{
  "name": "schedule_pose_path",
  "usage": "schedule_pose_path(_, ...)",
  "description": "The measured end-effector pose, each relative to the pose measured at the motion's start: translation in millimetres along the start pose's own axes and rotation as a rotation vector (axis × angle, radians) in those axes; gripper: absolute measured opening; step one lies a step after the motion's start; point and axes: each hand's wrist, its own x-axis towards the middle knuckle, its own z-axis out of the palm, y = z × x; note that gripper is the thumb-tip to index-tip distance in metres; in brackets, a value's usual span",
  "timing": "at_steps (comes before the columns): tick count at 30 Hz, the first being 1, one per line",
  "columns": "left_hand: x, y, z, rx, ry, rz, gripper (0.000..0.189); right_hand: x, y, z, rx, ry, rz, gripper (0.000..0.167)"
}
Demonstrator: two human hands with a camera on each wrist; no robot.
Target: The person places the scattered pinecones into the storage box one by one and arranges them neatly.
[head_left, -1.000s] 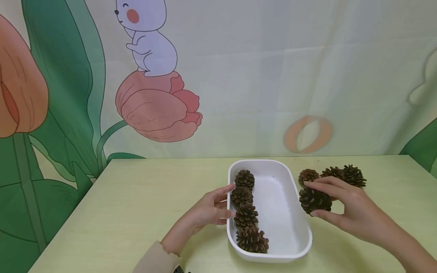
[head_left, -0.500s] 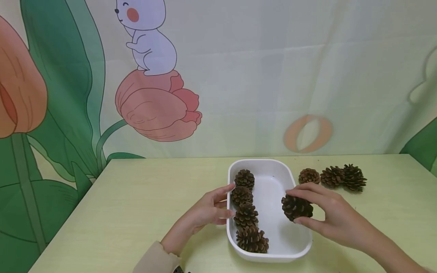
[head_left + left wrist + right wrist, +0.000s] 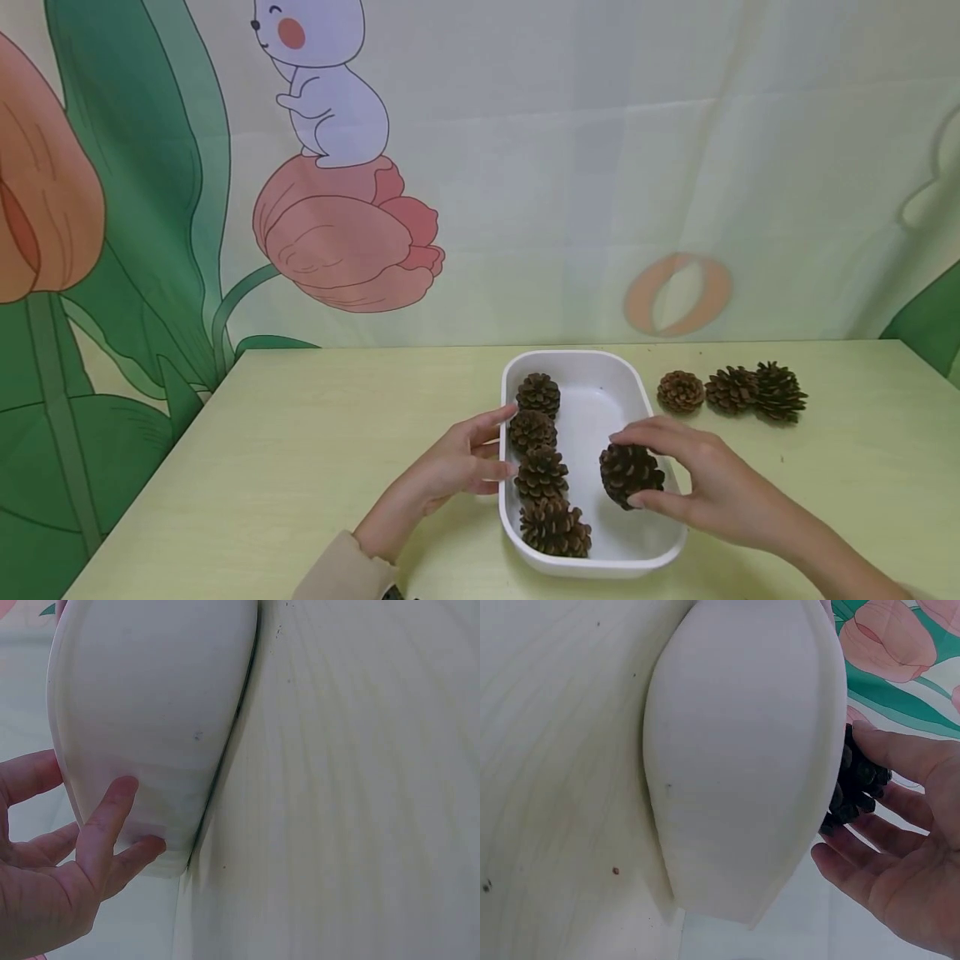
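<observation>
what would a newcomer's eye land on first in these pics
Probably the white tray right of centre in the head view, with four pine cones lined up along its left side and the right hand holding a darker pine cone towards its right side. Behind the table, a pale cartoon animal on a pink tulip stands out.

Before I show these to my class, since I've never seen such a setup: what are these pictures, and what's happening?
There's no machine: a person is working bare-handed. The wide picture comes from a camera worn on the head; the two close ones come from cameras worn on each wrist. On the table sits a white tray, with four pine cones lined along its left side. The left hand grips that side. The right hand holds a fifth pine cone at the tray's right side. Three loose pine cones lie beyond, to the right.
</observation>
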Motion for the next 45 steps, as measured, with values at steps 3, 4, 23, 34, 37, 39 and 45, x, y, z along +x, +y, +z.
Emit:
schedule_pose_path(3, -0.3, 0.4, 0.4, -0.002, 0.001, -0.001, 0.072, -0.1, 1.5, 1.4, 0.017, -0.022, 0.005, 0.055)
schedule_pose_path(4, -0.5, 0.8, 0.5, -0.002, 0.003, -0.004, 0.072, -0.2, 1.8, 1.8, 0.022, -0.031, 0.010, 0.054)
schedule_pose_path(23, -0.6, 2.5, 0.1, 0.006, 0.005, -0.002, 0.072, -3.6, 7.5, 3.9, 0.073, -0.214, 0.121, 0.049)
schedule_pose_path(34, -0.9, 1.8, -0.5, -0.014, -0.001, -0.001, 0.074, -0.8, 2.7, 3.4, 0.122, -0.340, 0.190, 0.046)
schedule_pose_path(37, -0.5, 1.7, -0.7, -0.014, -0.002, -0.005, 0.074, -0.3, 2.3, 3.6, 0.121, -0.365, 0.189, 0.046)
schedule_pose_path(39, -0.5, 1.5, -0.7, -0.013, -0.003, -0.002, 0.074, 0.2, 2.0, 4.3, 0.124, -0.383, 0.194, 0.046)
schedule_pose_path(45, -1.1, 0.9, -0.2, -0.011, -0.008, 0.008, 0.074, 2.8, 1.6, 9.0, 0.157, -0.418, 0.183, 0.046)
